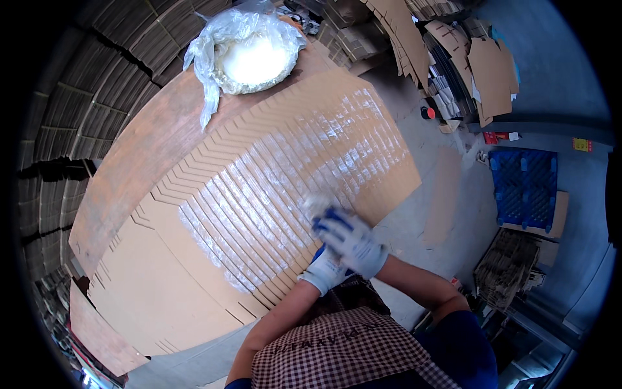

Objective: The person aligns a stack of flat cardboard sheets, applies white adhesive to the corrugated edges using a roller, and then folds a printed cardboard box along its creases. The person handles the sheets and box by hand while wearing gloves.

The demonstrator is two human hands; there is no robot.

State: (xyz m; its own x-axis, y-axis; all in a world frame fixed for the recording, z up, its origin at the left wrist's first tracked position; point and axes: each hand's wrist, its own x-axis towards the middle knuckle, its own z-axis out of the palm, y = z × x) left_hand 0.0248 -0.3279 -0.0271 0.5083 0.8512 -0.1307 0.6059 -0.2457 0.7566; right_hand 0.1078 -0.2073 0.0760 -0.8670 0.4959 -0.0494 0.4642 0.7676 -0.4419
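Fanned-out cardboard sheets (162, 279) lie overlapped in a slanting row, their exposed strips smeared with a wet white paste. My right hand (353, 243), in a white and blue work glove, is over the right part of the row. Its fingers are closed around a blurred whitish wad (317, 204) that touches the pasted strips; its exact kind is smeared by motion. Tucked beneath my right wrist is my left hand (326, 269), gloved alike, near the sheets' front edge. Its fingers are mostly hidden. At the far side stands a plastic-lined basin (217, 81) holding white paste.
The sheets rest on a wooden table (123, 175). Tied stacks of cardboard (97, 78) rise along the left. Loose cardboard pieces (489, 78) lean at the far right, near a blue pallet (523, 188) and a pile of brown sheets (505, 269).
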